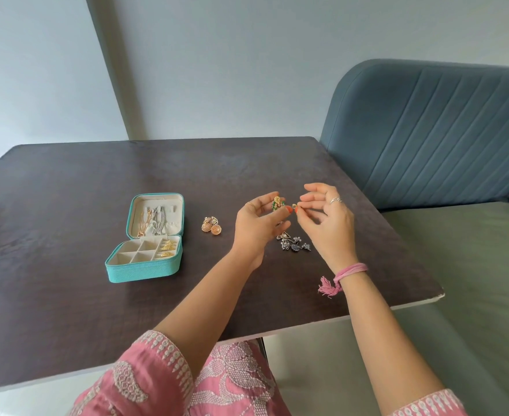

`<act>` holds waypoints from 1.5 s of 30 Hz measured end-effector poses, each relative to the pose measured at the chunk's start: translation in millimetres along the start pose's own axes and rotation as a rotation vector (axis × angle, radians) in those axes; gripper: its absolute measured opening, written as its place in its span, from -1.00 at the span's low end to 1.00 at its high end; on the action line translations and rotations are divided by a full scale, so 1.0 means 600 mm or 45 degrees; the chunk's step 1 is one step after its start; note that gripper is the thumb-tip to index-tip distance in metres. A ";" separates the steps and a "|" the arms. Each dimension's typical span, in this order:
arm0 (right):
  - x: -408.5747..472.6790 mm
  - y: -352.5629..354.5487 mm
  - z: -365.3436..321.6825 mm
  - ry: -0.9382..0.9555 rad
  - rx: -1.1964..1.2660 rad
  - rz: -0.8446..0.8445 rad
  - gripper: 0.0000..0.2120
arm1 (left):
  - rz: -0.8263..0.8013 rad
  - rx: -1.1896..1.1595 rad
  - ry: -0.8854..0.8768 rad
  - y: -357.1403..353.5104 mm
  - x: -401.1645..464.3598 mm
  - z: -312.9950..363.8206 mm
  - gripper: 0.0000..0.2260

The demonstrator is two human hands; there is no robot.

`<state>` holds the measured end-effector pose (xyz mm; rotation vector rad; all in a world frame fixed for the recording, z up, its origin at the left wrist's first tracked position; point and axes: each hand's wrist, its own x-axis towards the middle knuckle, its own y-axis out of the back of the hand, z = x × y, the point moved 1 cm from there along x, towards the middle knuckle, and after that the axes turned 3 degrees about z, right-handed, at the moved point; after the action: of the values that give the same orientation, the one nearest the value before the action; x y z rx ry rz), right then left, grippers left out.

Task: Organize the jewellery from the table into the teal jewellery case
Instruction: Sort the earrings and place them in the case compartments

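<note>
The teal jewellery case (pixel 145 270) lies open on the dark table's left part; chains hang in its lid and gold pieces sit in the right compartments. My left hand (pixel 257 226) pinches a gold and green earring (pixel 277 203) above the table. Close beside it, my right hand (pixel 328 217) pinches a small gold piece (pixel 294 206) at its fingertips. A pair of gold jhumka earrings (pixel 211 227) rests between the case and my hands. Silver earrings (pixel 293 243) lie in a small heap under my hands.
The dark wooden table (pixel 67 205) ends in a white-edged front rim. A blue-grey padded sofa (pixel 442 136) stands to the right, with a green seat cushion (pixel 472 280). A pink thread band (pixel 349 271) is tied round my right wrist.
</note>
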<state>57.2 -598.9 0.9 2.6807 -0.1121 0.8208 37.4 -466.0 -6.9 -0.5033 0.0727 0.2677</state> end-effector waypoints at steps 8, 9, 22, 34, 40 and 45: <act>-0.008 0.006 -0.007 0.014 0.202 -0.140 -0.66 | -0.054 -0.039 -0.035 0.005 -0.007 0.015 -0.64; -0.006 0.010 -0.009 -0.091 0.306 -0.126 -0.72 | -0.082 -0.007 -0.054 0.008 -0.008 0.019 -0.63; 0.013 0.038 -0.009 -0.430 0.350 -0.626 -0.82 | -0.362 0.498 -0.224 0.022 -0.019 0.061 -0.64; 0.011 0.040 -0.025 -0.352 0.408 -0.588 -0.79 | -0.393 0.596 -0.277 0.022 -0.025 0.080 -0.59; 0.010 0.036 -0.028 -0.329 0.487 -0.528 -0.84 | -0.338 0.557 -0.280 0.020 -0.032 0.086 -0.62; 0.013 0.036 -0.032 -0.341 0.537 -0.491 -0.86 | -0.271 0.391 -0.164 0.031 -0.037 0.099 -0.78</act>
<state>49.6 -612.4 26.6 3.0396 0.5578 0.3947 10.9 -426.7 39.2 -0.1853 -0.0650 0.0768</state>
